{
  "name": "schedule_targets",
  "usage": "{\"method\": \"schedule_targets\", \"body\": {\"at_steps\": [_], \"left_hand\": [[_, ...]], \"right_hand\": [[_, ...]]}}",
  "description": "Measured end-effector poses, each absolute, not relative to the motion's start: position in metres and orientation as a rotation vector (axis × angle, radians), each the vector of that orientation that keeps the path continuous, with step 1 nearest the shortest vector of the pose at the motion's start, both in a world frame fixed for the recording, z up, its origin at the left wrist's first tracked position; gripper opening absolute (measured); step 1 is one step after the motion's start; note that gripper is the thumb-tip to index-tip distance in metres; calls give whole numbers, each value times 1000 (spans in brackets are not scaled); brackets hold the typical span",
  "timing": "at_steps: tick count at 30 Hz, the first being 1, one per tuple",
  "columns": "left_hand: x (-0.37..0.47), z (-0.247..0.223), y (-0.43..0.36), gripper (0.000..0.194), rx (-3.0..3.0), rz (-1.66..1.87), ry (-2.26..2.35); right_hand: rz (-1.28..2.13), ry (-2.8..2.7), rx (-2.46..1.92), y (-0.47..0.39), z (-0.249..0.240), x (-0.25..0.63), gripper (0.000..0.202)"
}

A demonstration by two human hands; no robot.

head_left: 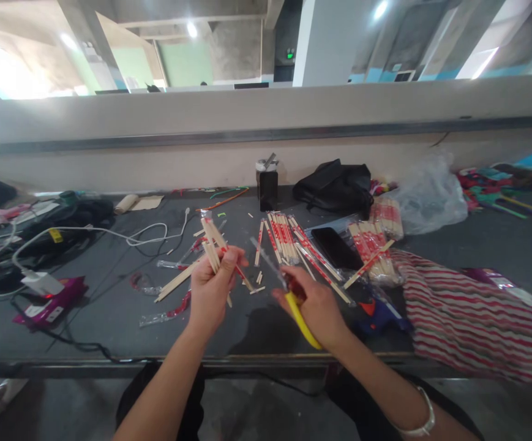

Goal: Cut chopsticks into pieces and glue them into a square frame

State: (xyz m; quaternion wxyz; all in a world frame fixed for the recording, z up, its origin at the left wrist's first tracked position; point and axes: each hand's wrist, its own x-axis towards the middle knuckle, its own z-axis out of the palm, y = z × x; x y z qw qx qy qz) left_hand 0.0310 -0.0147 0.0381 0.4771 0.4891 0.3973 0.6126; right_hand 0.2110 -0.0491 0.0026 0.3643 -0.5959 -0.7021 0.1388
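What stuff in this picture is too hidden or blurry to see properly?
- Head view: the scissors in the right hand are blurred; blades unclear.
- The count of chopsticks in the left hand is hidden by the fingers.
- Print on the wrapped chopsticks is too small.
- The striped cloth is blurred.
- The plastic bag hides its contents.

On the grey table [109,306] before you: a black phone [337,248] lying flat beside wrapped chopstick packs [376,248]; a black bag [334,187] near the back wall; a small dark container [267,184] just left of it. A clear plastic bag [428,196] sits to your right, a red-and-white striped cloth [468,318] nearer the front edge. To your left, white cables [150,236] run to a white charger [41,283] touching a magenta packet [49,303].
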Motion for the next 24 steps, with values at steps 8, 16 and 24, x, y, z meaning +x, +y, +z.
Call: {"method": "schedule_targets", "body": {"at_steps": [8, 16, 24], "left_hand": [[53, -8, -20, 33, 1544, 1246, 1145], [50, -26, -18, 35, 1588, 1044, 1149], [52, -34, -13, 40, 1507, 887, 1151]], "right_hand": [[138, -1836, -2245, -23, 5, 265, 34], [112, -1930, -2371, -20, -2, 281, 41], [50, -2079, -2289, -25, 8, 281, 47]]}}
